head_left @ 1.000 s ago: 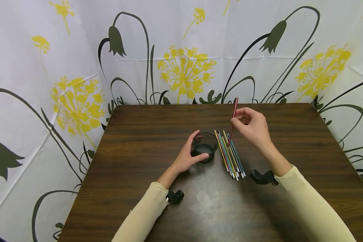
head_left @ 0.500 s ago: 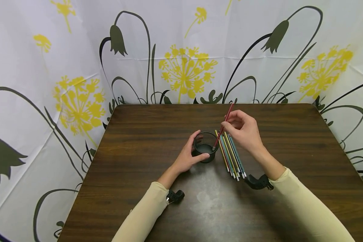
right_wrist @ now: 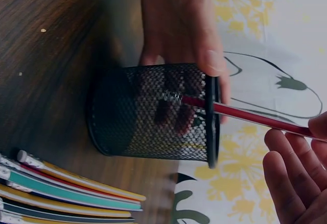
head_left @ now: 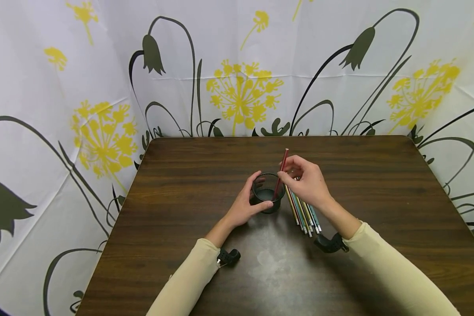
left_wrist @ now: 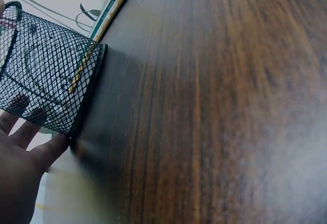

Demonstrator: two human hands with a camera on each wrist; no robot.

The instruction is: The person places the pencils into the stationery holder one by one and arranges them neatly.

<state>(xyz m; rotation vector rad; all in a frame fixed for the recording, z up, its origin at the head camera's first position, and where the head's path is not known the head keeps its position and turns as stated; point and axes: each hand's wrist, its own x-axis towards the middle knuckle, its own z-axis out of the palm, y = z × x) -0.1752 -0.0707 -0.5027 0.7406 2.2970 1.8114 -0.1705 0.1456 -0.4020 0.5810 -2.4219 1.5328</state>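
Observation:
My left hand (head_left: 242, 208) holds a black wire-mesh pencil cup (right_wrist: 153, 132) on the table, thumb by the near rim and fingers around the far side. Between my right thumb and fingers is a dark red pencil (right_wrist: 250, 117), pinched with its eraser end down. That end has passed the rim and shows through the mesh inside the cup, above the bottom. My right hand (head_left: 307, 181) hovers just right of the cup and hides the upper ends of several loose pencils (head_left: 303, 215), yellow, teal and other colours, that lie side by side there.
A dark wood-grain table (head_left: 174, 193) carries everything. Behind it hangs a white curtain (head_left: 237, 39) with yellow and grey-green flower prints. Black wrist cameras are strapped below each hand, the right one (head_left: 328, 244) close to the pencils' eraser ends.
My right hand has moved left and down from over the loose pencils, bringing the red pencil's eraser end into the cup. My left hand and the cup have stayed in place.

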